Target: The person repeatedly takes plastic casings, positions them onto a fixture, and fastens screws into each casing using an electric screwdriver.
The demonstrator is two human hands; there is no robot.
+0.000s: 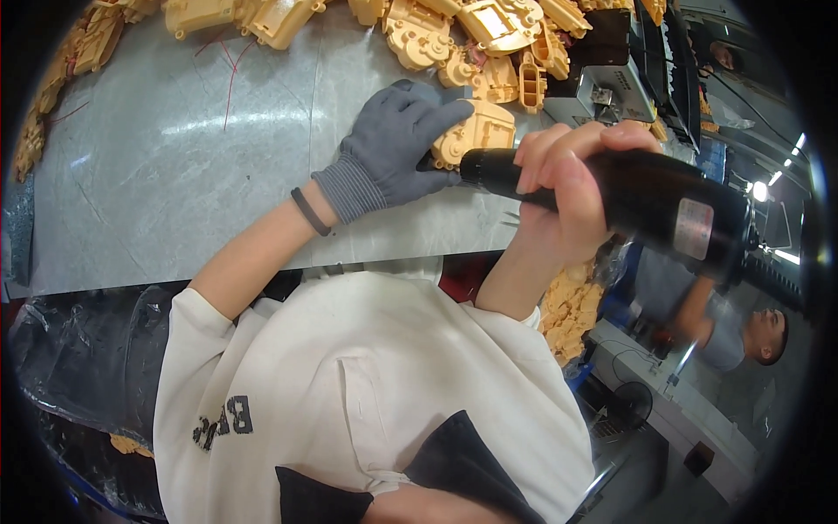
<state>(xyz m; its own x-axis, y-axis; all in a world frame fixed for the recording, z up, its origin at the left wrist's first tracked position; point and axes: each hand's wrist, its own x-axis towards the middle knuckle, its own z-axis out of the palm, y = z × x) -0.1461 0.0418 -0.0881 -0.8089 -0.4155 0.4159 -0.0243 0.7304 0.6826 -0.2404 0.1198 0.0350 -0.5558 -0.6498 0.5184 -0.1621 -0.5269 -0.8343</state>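
Observation:
My left hand (397, 140), in a grey knitted glove, grips a yellow-orange plastic housing (482, 129) on the grey table. Its fingers lie over the left side of the part and hide some of it. My bare right hand (572, 179) is wrapped round a black electric screwdriver (646, 196) with a pale label on its body. The tool lies nearly level, its nose pointing left at the housing's lower edge. Whether the tip touches the part cannot be made out.
More yellow plastic housings (419, 35) are heaped along the table's far edge (327, 52). Thin red wires (231, 74) lie at the far left. A metal box-like fixture (602, 87) stands at the far right. Below the table are black plastic bags (92, 358). A co-worker (724, 323) is at the right.

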